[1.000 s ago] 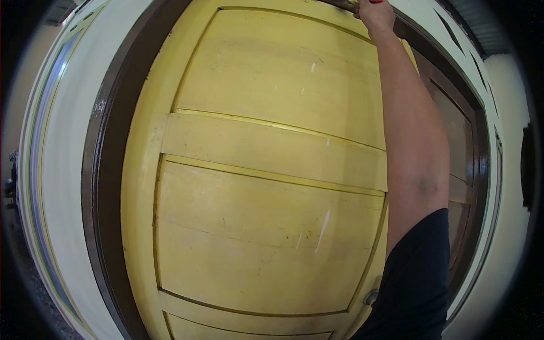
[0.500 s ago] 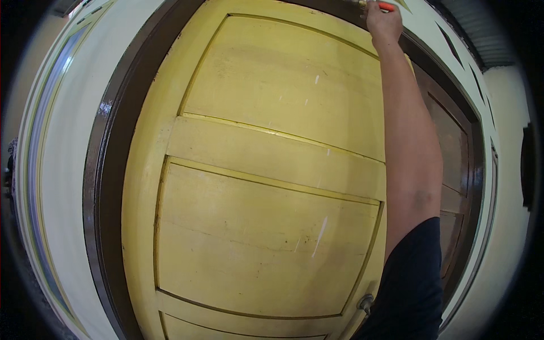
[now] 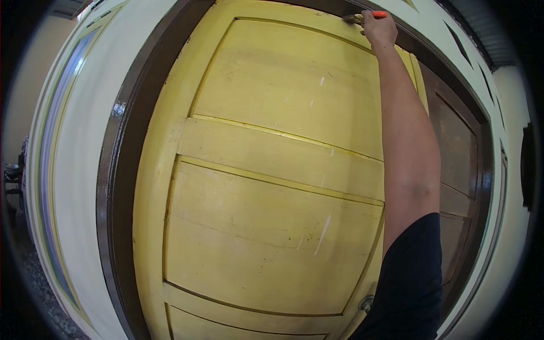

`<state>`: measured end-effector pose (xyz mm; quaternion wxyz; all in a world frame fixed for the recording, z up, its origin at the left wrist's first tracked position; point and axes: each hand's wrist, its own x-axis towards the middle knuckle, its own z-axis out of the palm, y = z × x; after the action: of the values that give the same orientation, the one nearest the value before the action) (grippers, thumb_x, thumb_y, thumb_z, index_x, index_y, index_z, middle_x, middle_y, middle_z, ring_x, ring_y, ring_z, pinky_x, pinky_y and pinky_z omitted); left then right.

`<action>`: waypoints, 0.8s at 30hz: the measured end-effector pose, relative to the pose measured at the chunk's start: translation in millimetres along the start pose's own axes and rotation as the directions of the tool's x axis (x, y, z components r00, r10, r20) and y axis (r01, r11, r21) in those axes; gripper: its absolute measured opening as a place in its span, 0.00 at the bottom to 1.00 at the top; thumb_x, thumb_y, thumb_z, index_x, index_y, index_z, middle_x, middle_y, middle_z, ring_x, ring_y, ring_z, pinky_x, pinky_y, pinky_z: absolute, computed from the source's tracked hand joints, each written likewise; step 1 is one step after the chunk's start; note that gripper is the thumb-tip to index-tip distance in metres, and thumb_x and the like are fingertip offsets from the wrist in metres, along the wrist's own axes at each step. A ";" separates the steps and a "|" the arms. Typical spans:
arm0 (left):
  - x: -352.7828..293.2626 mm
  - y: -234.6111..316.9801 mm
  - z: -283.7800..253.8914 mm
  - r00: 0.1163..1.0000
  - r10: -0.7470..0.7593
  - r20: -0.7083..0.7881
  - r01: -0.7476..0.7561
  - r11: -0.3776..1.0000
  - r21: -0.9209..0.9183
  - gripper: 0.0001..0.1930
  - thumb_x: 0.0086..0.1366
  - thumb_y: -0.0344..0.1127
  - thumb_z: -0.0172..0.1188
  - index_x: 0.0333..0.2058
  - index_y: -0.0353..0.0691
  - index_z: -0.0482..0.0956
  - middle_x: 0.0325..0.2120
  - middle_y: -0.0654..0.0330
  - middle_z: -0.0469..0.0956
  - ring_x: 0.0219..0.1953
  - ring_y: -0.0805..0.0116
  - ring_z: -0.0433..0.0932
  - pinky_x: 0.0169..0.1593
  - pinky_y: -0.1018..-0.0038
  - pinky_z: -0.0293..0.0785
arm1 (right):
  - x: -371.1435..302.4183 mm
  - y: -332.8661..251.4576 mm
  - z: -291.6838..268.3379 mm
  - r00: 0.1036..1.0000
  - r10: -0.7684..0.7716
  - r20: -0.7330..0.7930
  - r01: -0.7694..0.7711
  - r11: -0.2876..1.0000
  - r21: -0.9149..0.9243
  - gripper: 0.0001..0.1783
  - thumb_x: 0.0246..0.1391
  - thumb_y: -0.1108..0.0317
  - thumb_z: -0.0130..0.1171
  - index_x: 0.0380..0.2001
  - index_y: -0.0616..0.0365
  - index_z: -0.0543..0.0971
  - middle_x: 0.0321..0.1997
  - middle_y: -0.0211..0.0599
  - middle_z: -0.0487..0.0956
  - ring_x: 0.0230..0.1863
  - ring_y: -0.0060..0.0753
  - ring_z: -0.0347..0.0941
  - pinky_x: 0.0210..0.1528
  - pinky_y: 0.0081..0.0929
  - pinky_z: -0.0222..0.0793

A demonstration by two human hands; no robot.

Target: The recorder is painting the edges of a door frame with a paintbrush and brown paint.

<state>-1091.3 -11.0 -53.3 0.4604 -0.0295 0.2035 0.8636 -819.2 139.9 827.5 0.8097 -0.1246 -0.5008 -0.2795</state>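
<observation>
Right hand (image 3: 381, 30) holds brush (image 3: 357, 19) by brown frame (image 3: 136, 102) around scuffed yellow door (image 3: 277, 204)

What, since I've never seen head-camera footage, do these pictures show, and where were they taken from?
No machine here: a person works bare-handed. All pictures come from a fisheye camera on the person's head, so straight edges bend. The right hand, raised high, holds an orange-handled paintbrush, its bristles near where the yellow panelled door meets its brown door frame; contact is unclear. The door bears pale streaks and a metal door handle. The left hand is out of view.
</observation>
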 end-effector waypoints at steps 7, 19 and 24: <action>-14.8 1.5 -13.8 0.998 0.063 -0.018 -0.065 0.994 -0.087 0.27 0.58 0.59 0.41 0.43 0.41 0.70 0.28 0.57 0.75 0.24 0.63 0.72 0.20 0.70 0.66 | 5.4 -5.3 15.4 0.992 -0.042 -0.120 0.044 0.999 0.010 0.18 0.42 0.56 0.62 0.31 0.58 0.75 0.31 0.38 0.77 0.34 0.34 0.74 0.40 0.29 0.69; -71.9 24.4 -9.5 0.996 0.084 0.033 -0.087 0.991 0.104 0.27 0.59 0.60 0.41 0.41 0.41 0.70 0.26 0.59 0.74 0.22 0.67 0.71 0.21 0.73 0.68 | 10.8 -22.5 -4.2 0.994 0.104 -0.029 -0.086 0.922 0.378 0.18 0.42 0.58 0.62 0.31 0.60 0.73 0.33 0.42 0.77 0.35 0.38 0.74 0.41 0.31 0.68; -111.1 41.3 3.8 0.964 0.175 0.199 -0.236 0.908 0.346 0.26 0.59 0.59 0.43 0.40 0.41 0.70 0.25 0.60 0.73 0.21 0.68 0.71 0.21 0.75 0.69 | 13.6 -48.3 -72.0 0.985 0.066 -0.157 -0.022 0.963 0.269 0.14 0.46 0.59 0.54 0.29 0.60 0.75 0.24 0.38 0.76 0.29 0.31 0.72 0.37 0.31 0.69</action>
<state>-1060.3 -116.9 -9.9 0.3790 0.1493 0.3246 0.8537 -789.1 61.6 802.0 0.8637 -0.0025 -0.4622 -0.2011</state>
